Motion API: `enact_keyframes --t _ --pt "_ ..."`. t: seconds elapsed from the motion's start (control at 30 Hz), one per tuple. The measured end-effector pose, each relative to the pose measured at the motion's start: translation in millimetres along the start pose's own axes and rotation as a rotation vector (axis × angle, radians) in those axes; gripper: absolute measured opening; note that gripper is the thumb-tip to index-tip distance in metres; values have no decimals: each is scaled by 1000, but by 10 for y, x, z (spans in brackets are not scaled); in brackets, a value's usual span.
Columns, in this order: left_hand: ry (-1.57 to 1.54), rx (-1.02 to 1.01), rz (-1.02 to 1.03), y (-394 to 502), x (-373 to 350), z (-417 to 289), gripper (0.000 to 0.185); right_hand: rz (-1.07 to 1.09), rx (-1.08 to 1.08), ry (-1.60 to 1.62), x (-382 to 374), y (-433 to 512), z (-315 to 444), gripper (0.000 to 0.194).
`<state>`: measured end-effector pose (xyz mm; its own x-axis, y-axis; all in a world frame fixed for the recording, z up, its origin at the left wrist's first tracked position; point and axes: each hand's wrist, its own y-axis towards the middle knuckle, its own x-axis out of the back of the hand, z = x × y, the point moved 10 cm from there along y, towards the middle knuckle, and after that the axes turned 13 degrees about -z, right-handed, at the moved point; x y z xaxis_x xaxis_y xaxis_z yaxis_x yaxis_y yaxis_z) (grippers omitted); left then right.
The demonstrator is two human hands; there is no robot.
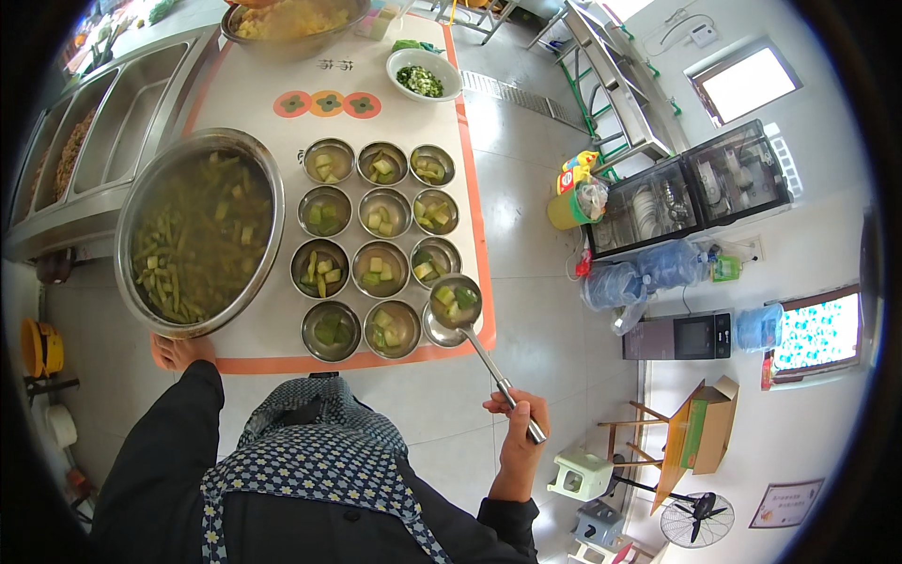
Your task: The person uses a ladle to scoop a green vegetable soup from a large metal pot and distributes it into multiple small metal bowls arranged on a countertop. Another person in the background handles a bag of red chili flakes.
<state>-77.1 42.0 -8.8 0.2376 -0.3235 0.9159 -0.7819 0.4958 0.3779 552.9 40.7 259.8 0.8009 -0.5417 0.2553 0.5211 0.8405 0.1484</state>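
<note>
My right hand (520,423) grips the handle of a metal ladle (456,302). Its bowl, with vegetable chunks and broth in it, is over a small metal bowl (440,335) at the near right corner of the table. Rows of small metal bowls (380,268) hold similar chunks in broth. My left hand (182,352) rests at the table's near edge, by the rim of a large metal basin (276,211) of green beans and vegetable chunks in liquid; whether it grips anything is hard to tell.
Chopped green onions (420,81) fill a white bowl (451,70) at the far right of the table (246,92). A large bowl (296,48) of yellow food stands farther back. Steel food wells (134,113) adjoin the left side. Stools (581,474) stand on the floor at right.
</note>
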Motion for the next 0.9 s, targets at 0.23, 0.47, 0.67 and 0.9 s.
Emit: enact_keyframes --t 0.23,0.47,0.67,0.9 --pt "119 30 30 3 50 14 64 -36 -131 -137 136 -73 -401 25" --pt "103 18 88 -3 -25 30 64 125 278 -472 -165 -55 -30 15" --pt "66 57 58 -12 -22 65 63 258 454 -691 -379 -155 241 19" --pt "-338 218 -328 -86 -43 269 74 113 478 -592 -223 34 550 17"
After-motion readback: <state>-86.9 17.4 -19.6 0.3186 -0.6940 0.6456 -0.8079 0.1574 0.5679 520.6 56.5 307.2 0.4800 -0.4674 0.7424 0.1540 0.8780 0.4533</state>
